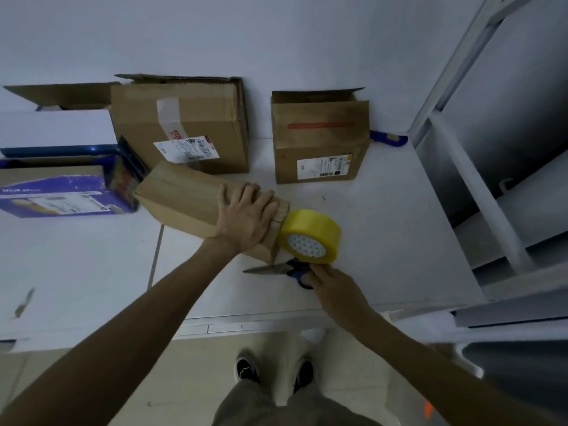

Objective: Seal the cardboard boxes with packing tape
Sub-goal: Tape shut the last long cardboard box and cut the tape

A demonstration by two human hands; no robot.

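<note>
**Two grips, one end**

Pins long box to desk with left grip, fingers flat, nothing grasped. Runs far-left to near-right. Touches tape roll at near-right end, directly ahead of right grip. Cannot tell whether closed on scissors handles. Barcode labels, purple box lettering: unreadable.

The left hand and right hand are bare, as are both forearms. The person wears loose khaki-olive trousers and black shoes with pale marks on the uppers
</note>
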